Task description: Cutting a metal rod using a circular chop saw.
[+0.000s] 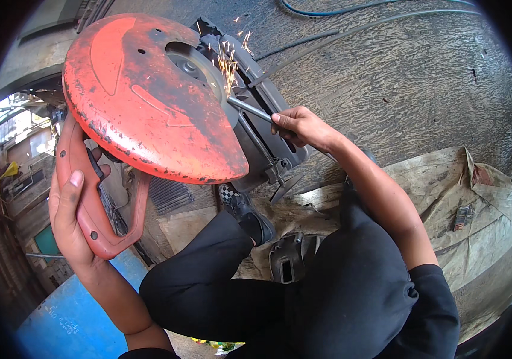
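Observation:
The cut-off saw's large red guard, scuffed with dark patches, fills the upper left. My left hand is closed around the saw's red handle, the thumb lying along it and the fingertips near the black trigger. Part of the grey cutting disc shows past the guard's edge. My right hand grips a grey metal rod, its far end against the disc's rim. Orange sparks fly up from that contact. The saw's dark base with its clamp screw lies under the rod.
A worn tan cloth covers the floor at right. By my shoe lies a black plastic part. A blue panel is at lower left. Cables cross the rough floor at the top.

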`<state>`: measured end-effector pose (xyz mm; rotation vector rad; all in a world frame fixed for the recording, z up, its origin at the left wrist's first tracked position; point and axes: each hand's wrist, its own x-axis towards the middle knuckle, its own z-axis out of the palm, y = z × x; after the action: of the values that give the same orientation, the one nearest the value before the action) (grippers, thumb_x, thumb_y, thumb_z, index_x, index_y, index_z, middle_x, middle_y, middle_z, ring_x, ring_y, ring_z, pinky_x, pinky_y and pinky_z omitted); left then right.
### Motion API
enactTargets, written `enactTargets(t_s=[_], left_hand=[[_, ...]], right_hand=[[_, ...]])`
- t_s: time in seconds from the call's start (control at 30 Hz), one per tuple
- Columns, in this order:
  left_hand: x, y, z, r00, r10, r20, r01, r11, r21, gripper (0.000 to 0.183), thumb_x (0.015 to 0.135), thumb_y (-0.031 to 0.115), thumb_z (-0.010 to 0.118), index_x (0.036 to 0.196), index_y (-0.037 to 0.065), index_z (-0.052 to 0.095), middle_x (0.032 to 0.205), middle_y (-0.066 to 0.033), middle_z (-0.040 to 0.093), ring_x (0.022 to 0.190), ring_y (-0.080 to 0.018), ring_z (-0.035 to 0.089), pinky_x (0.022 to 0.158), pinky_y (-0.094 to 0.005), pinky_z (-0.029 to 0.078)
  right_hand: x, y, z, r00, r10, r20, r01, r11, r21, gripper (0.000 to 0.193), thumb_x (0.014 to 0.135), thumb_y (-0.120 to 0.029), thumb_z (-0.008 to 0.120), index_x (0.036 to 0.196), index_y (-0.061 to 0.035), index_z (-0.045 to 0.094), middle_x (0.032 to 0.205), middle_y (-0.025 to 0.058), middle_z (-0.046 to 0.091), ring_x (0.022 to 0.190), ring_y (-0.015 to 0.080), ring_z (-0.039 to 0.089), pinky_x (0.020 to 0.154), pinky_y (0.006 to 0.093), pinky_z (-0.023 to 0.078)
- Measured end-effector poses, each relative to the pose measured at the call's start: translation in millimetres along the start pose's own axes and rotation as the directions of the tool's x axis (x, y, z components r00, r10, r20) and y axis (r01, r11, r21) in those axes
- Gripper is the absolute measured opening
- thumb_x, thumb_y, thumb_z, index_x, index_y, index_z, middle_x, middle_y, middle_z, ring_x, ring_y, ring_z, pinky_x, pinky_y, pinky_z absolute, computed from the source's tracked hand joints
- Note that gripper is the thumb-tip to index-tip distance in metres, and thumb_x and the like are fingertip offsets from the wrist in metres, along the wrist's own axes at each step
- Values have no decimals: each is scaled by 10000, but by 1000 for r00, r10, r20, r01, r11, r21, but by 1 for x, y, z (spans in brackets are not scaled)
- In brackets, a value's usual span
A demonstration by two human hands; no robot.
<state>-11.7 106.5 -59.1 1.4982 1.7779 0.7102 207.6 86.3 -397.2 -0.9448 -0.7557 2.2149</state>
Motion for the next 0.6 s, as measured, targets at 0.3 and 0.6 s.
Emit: enactTargets(t_s=[0.3, 0.6], left_hand=[[0, 1, 3, 1000, 19, -17, -19, 1000, -13, 631, 908, 214, 579, 1419, -98, 383, 1372, -181, 503, 1128, -221, 548, 956, -335, 451], [1, -1, -13, 998, -58, 32, 56, 997, 48, 668, 873, 220, 620, 1411, -98, 384, 1342, -189, 513, 1132, -234, 548, 946, -316, 445]], right_hand=[[1, -12, 2, 906, -382, -183, 225, 801, -555, 323, 935, -288, 624, 828, 5, 708, 542, 92, 540, 487, 173, 496, 519, 386, 415], [0, -32, -14, 636, -772, -1, 226, 187, -956, 203, 877, -248, 682, 996, -93, 736, 780, 81, 650, 687, 280, 636, 635, 388, 479]])
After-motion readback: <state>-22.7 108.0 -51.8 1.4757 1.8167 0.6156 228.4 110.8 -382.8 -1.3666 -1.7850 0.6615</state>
